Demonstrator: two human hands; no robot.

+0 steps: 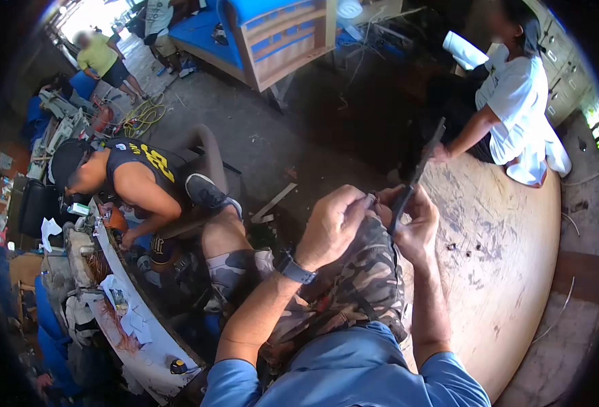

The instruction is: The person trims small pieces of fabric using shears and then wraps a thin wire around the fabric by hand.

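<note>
Where hand [332, 227] meets strip [418, 169]: unclear.

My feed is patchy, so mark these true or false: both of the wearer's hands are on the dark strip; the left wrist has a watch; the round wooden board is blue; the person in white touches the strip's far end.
1. Both hands, the left hand and the right hand, are on the dark strip: true.
2. The left wrist wears a watch: true.
3. The round wooden board is blue: false, it is pale bare wood.
4. The person in white touches the strip's far end: true.
</note>
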